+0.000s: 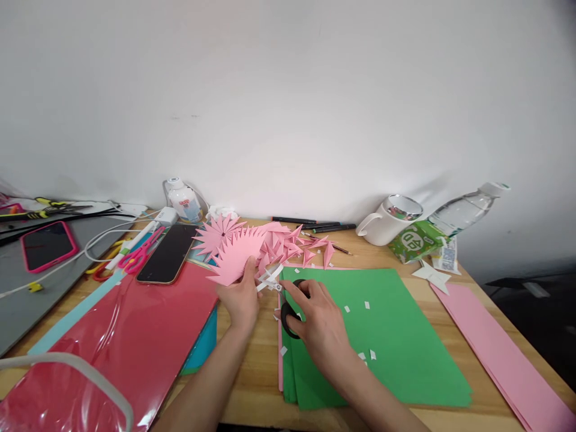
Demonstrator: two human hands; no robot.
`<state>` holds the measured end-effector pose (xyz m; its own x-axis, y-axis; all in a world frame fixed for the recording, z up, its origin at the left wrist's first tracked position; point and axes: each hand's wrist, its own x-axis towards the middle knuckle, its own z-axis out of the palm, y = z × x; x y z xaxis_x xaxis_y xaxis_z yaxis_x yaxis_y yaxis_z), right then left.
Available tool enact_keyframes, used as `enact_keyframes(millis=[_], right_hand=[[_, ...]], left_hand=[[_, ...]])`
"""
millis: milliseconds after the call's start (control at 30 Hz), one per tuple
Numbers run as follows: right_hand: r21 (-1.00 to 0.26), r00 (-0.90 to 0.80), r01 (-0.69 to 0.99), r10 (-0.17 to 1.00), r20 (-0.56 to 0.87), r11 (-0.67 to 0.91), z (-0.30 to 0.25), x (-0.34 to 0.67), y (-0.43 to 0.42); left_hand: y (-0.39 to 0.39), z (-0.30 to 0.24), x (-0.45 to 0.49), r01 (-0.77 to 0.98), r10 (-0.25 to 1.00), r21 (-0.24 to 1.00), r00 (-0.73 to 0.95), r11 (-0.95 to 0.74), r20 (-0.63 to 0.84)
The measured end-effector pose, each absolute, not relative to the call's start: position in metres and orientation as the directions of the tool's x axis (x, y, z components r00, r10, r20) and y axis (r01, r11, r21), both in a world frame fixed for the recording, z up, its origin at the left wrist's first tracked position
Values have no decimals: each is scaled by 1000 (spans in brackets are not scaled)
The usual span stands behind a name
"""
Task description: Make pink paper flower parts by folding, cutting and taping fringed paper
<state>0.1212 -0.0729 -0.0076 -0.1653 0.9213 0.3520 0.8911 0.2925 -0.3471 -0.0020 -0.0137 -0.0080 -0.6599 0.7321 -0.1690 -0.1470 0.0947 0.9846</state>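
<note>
My left hand (pixel 242 302) is closed on a pink spiky-edged paper piece (pixel 238 255), thumb on top. Black-handled scissors (pixel 285 313) are in my right hand (pixel 324 321), with fingers through the loops. Beside my left thumb, narrow white strips (pixel 269 278) cross where the scissors' blades meet them; the blade tips are hard to make out. Just behind is a round pink paper rosette (pixel 220 234), with a heap of folded pink paper points (pixel 281 245) to its right. Green paper sheets (pixel 382 336), scattered with small white scraps (pixel 347 309), lie under my right hand.
Red sheets in clear plastic (pixel 148 324), a dark phone (pixel 167 255) and pink scissors (pixel 140 252) lie left. Pens (pixel 333 228) lie along the wall. A white mug (pixel 382 225), green packet (pixel 414 241) and tilted water bottle (pixel 465 210) stand right, behind pink strips (pixel 504 354).
</note>
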Motion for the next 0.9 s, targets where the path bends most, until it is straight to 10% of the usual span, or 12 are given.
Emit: enact_keyframes(millis=[900], right_hand=[[-538, -98, 809, 957, 273, 237, -4, 144, -70]], left_hand=[[-16, -9, 1, -17, 802, 1000, -598, -14, 1]])
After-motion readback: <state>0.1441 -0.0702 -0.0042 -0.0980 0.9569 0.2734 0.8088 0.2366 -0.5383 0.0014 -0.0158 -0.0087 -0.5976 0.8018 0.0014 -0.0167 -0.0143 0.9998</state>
